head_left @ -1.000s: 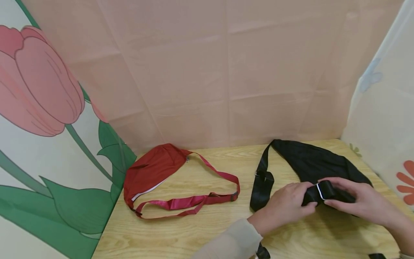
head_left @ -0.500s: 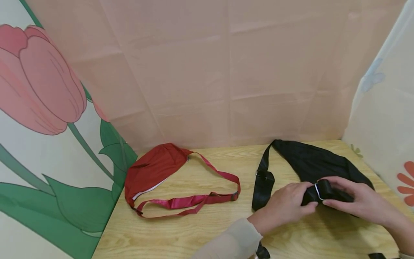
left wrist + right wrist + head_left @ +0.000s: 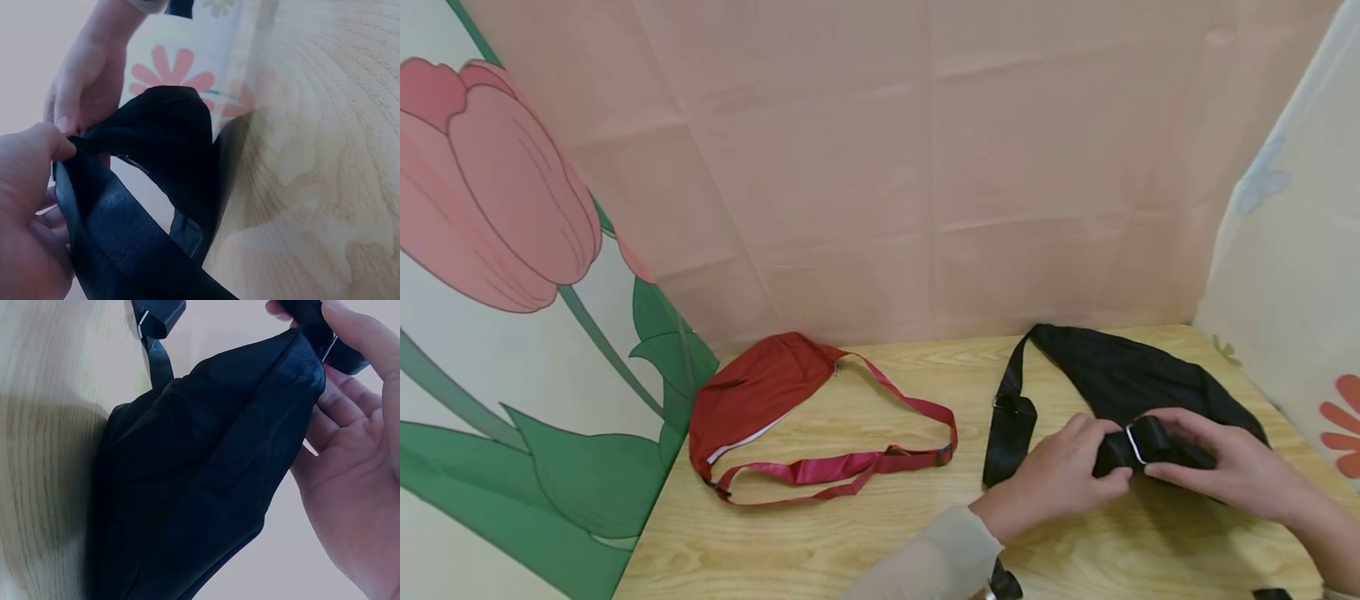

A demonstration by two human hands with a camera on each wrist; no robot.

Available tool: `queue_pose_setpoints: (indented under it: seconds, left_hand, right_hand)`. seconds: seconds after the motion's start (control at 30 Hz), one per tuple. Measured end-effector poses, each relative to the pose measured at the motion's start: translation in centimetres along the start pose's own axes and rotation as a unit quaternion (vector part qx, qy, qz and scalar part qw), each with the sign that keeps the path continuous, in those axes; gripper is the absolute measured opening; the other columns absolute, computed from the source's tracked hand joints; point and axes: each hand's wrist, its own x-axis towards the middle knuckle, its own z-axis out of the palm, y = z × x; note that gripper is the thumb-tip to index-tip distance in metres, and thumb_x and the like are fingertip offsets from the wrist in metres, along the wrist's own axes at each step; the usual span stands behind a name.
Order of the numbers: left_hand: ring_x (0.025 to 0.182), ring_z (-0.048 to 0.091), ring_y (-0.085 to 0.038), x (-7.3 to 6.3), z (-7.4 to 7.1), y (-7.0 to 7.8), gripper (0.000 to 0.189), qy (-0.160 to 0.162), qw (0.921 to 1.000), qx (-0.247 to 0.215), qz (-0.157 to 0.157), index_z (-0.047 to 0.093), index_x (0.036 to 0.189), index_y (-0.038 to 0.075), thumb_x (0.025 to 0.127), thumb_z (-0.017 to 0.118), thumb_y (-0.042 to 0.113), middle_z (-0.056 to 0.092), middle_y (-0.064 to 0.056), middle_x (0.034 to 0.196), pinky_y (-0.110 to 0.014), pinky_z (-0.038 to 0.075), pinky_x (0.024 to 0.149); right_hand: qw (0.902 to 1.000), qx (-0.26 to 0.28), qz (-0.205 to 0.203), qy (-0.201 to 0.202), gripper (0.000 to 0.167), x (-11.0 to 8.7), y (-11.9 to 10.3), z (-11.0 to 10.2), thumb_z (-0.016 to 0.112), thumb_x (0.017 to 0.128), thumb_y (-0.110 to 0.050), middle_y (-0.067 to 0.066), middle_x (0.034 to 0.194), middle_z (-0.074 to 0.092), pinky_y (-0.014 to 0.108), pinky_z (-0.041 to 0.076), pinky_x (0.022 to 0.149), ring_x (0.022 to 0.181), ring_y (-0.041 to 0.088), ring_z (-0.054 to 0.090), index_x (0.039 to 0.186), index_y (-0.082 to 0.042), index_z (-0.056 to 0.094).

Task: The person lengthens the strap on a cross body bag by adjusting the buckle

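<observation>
A black waist bag [image 3: 1135, 367] stands at the right of the table, its near end raised. My left hand [image 3: 1067, 471] pinches the black strap [image 3: 1115, 454] between thumb and fingers, just left of a metal slider buckle [image 3: 1134, 444]. On the other side of that buckle, my right hand [image 3: 1232, 467] pinches the looped webbing by the bag's end. In the left wrist view the strap [image 3: 125, 231] runs down from my left thumb. The right wrist view shows the bag body [image 3: 206, 456] hanging beside my right palm, with fingers partly behind it.
A red waist bag [image 3: 752, 387] with its red strap [image 3: 835, 471] lies on the left of the wooden table [image 3: 775, 550]. Another loop of black strap [image 3: 1009, 437] with a buckle rests left of the black bag. A pink sheet [image 3: 925, 167] hangs behind.
Both hands and the buckle have shifted very slightly left. The grip on the strap stays the same, and both bags keep their places.
</observation>
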Motion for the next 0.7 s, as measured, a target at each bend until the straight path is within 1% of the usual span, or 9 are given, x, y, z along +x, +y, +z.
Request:
queue_pose_setpoints:
  seconds: [0.1, 0.17, 0.27, 0.4, 0.47, 0.57, 0.63, 0.7]
  left_hand:
    - [0.096, 0.052, 0.007, 0.1, -0.1, 0.1, 0.057, -0.012, 0.9998, 0.003, -0.012, 0.047, 0.144, 0.028, 0.094, 0.065, 0.049, 0.051, 0.018, 0.129, -0.009, 0.040, 0.077]
    - [0.099, 0.053, 0.008, 0.2, -0.1, 0.2, 0.059, -0.012, 0.9997, 0.011, -0.018, 0.047, 0.143, 0.029, 0.093, 0.067, 0.052, 0.053, 0.020, 0.131, -0.009, 0.041, 0.078]
    - [0.101, 0.053, 0.009, 0.1, -0.1, 0.3, 0.059, -0.003, 0.9994, 0.025, -0.021, 0.048, 0.141, 0.030, 0.092, 0.067, 0.057, 0.054, 0.020, 0.131, -0.009, 0.041, 0.079]
    - [0.105, 0.053, 0.009, -0.1, -0.2, 0.1, 0.055, 0.008, 0.9990, 0.039, -0.018, 0.050, 0.140, 0.030, 0.095, 0.062, 0.058, 0.055, 0.020, 0.132, -0.010, 0.042, 0.081]
    - [0.106, 0.052, 0.010, -0.1, -0.2, 0.0, 0.053, 0.009, 0.9989, 0.045, -0.014, 0.050, 0.140, 0.030, 0.096, 0.061, 0.057, 0.055, 0.020, 0.132, -0.010, 0.042, 0.081]
    - [0.103, 0.052, 0.009, -0.2, -0.3, -0.3, 0.052, 0.010, 0.9984, 0.055, -0.004, 0.051, 0.139, 0.028, 0.096, 0.061, 0.056, 0.057, 0.019, 0.128, -0.009, 0.041, 0.079]
    - [0.100, 0.052, 0.009, -0.2, -0.3, -0.4, 0.052, 0.008, 0.9981, 0.062, 0.001, 0.051, 0.139, 0.028, 0.096, 0.061, 0.055, 0.058, 0.019, 0.125, -0.009, 0.040, 0.078]
    - [0.097, 0.052, 0.009, -0.2, -0.3, -0.5, 0.052, 0.004, 0.9979, 0.064, 0.004, 0.051, 0.139, 0.027, 0.096, 0.062, 0.055, 0.059, 0.019, 0.122, -0.009, 0.040, 0.077]
  right_hand:
    - [1.0000, -0.008, -0.005, 0.000, 0.061, 0.0, -0.1, 0.1, 0.091, 0.073, -0.010, -0.027, 0.118, 0.060, 0.004, 0.042, 0.076, 0.100, -0.010, 0.060, 0.126, -0.019, 0.063]
    - [0.9999, -0.006, -0.011, -0.001, 0.061, 0.0, -0.1, 0.2, 0.091, 0.072, -0.010, -0.025, 0.116, 0.063, 0.005, 0.042, 0.075, 0.099, -0.009, 0.062, 0.126, -0.020, 0.063]
    - [0.9998, -0.002, -0.019, -0.005, 0.062, 0.1, -0.3, 0.4, 0.091, 0.072, -0.009, -0.021, 0.113, 0.066, 0.006, 0.043, 0.074, 0.098, -0.008, 0.063, 0.126, -0.019, 0.062]
    - [0.9998, -0.003, -0.020, -0.006, 0.062, 0.2, -0.4, 0.4, 0.091, 0.072, -0.009, -0.020, 0.114, 0.066, 0.006, 0.042, 0.075, 0.100, -0.008, 0.063, 0.126, -0.020, 0.063]
    - [0.9998, -0.005, -0.018, 0.004, 0.063, 0.2, -0.6, 0.4, 0.091, 0.071, -0.009, -0.020, 0.113, 0.067, 0.006, 0.042, 0.076, 0.099, -0.009, 0.062, 0.126, -0.020, 0.064]
    - [0.9992, -0.017, -0.028, 0.023, 0.065, 0.4, -1.3, 0.2, 0.092, 0.070, -0.006, -0.017, 0.113, 0.069, 0.006, 0.041, 0.080, 0.101, -0.010, 0.061, 0.127, -0.021, 0.065]
    - [0.9982, -0.027, -0.038, 0.037, 0.068, 0.5, -1.9, 0.0, 0.092, 0.069, -0.004, -0.015, 0.114, 0.070, 0.005, 0.040, 0.083, 0.102, -0.010, 0.061, 0.128, -0.022, 0.066]
    - [0.9970, -0.037, -0.054, 0.043, 0.069, 0.7, -2.4, -0.3, 0.091, 0.069, -0.002, -0.013, 0.116, 0.069, 0.005, 0.040, 0.086, 0.103, -0.010, 0.060, 0.129, -0.023, 0.066]
